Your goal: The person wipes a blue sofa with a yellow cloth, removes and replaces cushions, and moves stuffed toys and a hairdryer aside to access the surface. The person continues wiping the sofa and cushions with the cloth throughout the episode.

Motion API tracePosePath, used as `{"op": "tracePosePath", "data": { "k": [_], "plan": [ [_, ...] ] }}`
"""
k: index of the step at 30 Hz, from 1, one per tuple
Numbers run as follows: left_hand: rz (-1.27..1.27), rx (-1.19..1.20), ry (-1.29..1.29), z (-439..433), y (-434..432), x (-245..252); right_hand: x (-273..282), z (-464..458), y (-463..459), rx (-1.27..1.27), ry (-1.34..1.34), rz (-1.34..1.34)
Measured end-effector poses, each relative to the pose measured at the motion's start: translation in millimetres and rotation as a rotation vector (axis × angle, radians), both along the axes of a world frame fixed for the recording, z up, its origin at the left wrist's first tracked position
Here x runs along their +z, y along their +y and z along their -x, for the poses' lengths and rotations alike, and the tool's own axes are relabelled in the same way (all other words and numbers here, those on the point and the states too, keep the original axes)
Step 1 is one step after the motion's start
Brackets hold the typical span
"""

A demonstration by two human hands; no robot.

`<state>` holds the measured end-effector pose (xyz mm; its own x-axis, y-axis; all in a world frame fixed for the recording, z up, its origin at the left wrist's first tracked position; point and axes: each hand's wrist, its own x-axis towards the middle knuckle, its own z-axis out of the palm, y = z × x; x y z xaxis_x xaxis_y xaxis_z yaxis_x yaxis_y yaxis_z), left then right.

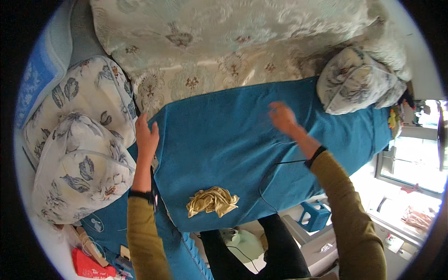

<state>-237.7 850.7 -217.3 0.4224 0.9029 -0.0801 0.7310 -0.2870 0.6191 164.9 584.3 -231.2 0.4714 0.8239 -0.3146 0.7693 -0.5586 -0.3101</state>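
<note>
A blue fabric cover (pixel 217 140) lies spread over the sofa or bed seat before me, with soft wrinkles towards its right. My left hand (pixel 146 136) is at the cover's left edge, beside the floral cushions, its thumb apart from the fingers and nothing in its grasp. Over the upper right of the cover is my right hand (pixel 282 117), blurred, with loosely bent fingers and no object visible in it. A crumpled gold cloth (pixel 212 202) rests near the cover's front edge. Behind the cover, a cream patterned fabric (pixel 224 63) drapes over the backrest.
Two floral cushions (pixel 84 168) lean at the left; another floral cushion (pixel 353 82) sits at the right. A dark cable (pixel 260 189) crosses the cover to its front edge. Beyond that edge stand a blue plastic stool (pixel 314 215) and a pale green round object (pixel 246 245). A red bag (pixel 91 264) lies lower left.
</note>
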Motion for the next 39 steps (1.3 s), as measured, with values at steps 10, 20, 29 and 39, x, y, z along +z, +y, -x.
{"op": "tracePosePath", "data": {
  "k": [10,20,29,39],
  "plan": [
    [0.122,-0.137,0.413,-24.2,43.6,-57.5,-36.2,-115.7,40.5,0.045,-0.091,-0.082],
    [-0.460,0.087,0.549,-35.4,56.0,-72.8,-73.7,-137.2,64.5,-0.038,-0.385,-0.154],
    [-0.488,0.130,0.649,-67.1,143.8,-139.5,-117.3,-162.5,121.0,-0.157,-0.830,-0.171],
    [-0.660,0.128,0.581,-35.9,162.2,-174.9,-127.8,-155.4,126.0,-0.281,-0.775,-0.311]
  ]
}}
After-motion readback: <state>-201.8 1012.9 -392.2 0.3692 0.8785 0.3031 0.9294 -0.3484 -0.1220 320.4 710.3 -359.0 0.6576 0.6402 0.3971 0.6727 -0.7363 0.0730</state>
